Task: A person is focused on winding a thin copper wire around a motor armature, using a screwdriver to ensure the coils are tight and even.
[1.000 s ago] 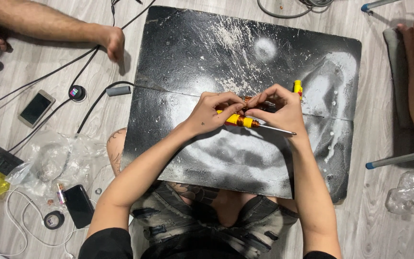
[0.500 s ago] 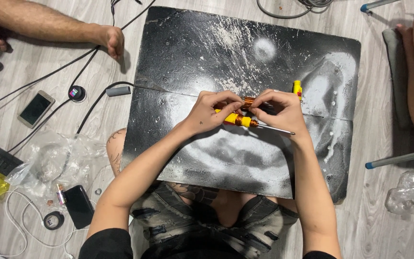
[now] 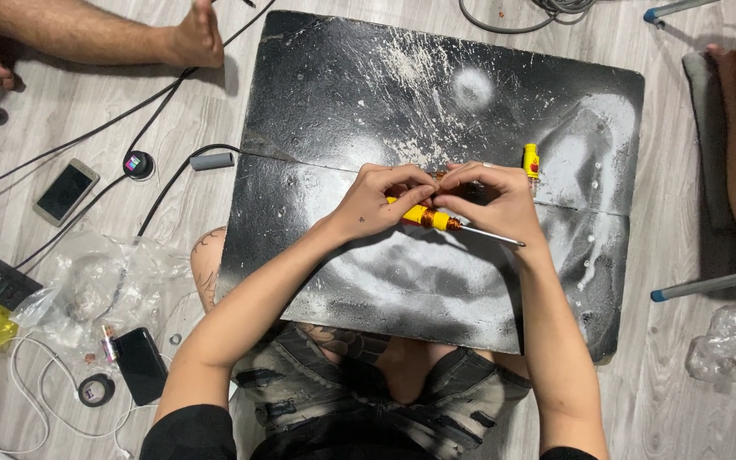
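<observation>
Together, both hands are pinching a yellow screwdriver (image 3: 426,215) over the middle of the black board (image 3: 334,102): left hand (image 3: 378,200) gripping its handle end, right hand (image 3: 494,198) closed nearer the shaft. Its parts are looking not yet separated. A small yellow piece (image 3: 531,160) is lying toward the far right edge.
</observation>
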